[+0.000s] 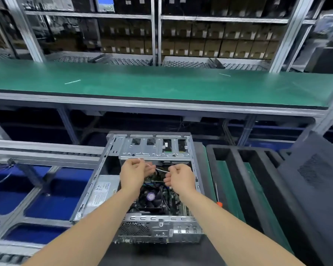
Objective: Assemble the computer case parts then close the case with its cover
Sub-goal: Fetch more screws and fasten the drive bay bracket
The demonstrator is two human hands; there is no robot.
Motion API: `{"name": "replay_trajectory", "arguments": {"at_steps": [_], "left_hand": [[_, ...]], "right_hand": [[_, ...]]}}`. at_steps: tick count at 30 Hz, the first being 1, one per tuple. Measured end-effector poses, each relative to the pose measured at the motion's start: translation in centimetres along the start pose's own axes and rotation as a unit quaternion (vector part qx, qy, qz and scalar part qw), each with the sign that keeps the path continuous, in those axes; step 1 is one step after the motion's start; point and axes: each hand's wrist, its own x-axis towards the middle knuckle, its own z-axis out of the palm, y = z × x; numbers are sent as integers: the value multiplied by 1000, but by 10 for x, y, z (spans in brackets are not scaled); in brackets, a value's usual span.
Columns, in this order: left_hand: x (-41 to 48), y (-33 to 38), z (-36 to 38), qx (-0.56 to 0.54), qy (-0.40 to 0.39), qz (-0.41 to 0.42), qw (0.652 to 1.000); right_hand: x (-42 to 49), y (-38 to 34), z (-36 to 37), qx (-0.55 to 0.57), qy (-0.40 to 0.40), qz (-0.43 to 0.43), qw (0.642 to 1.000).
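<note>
While the computer case [158, 230] lies on its side with the open face upward, I see it at near centre, its rear panel toward me and its drive cage [154, 148] at the far end. Inside, the cooler fan [150, 196] sits near the middle of the board, and a power supply [102, 191] with a white label occupies the left compartment. Both hands are raised over the interior, just near of the drive cage. The left hand [134, 174] has its fingers curled and pinches one end of a thin white strip [162, 170]; the right hand [179, 179] is likewise curled and pinches the other end, so the strip spans the gap between them. I cannot tell whether the strip passes round any cable below. To the right of the case a screwdriver [217, 196] with an orange handle lies on a green surface, beside a black foam tray [238, 169] with long slots. Farther right, a black cover panel [311, 179] with a vent grid leans at a tilt. To the left run grey conveyor rails [46, 150] over blue flooring. Beyond the case stands a long green bench [161, 83] bearing two white strips, well apart, and behind it metal shelving [154, 35] holds rows of boxes.
</note>
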Motion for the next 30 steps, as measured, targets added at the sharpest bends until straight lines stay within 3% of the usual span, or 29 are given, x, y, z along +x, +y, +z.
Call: {"name": "replay_trajectory", "arguments": {"at_steps": [8, 16, 20, 23, 30], "left_hand": [[9, -14, 12, 129, 10, 9, 992], [9, -16, 32, 216, 15, 80, 973], [12, -19, 30, 201, 16, 49, 978], [7, -25, 34, 129, -48, -28, 990], [-4, -34, 51, 57, -127, -95, 986]], "right_hand": [[-25, 0, 3, -215, 98, -124, 964], [-52, -2, 3, -275, 113, -110, 949], [-50, 0, 0, -220, 62, 6, 974], [-41, 4, -6, -154, 29, 93, 983], [-30, 10, -3, -29, 22, 152, 988]]}}
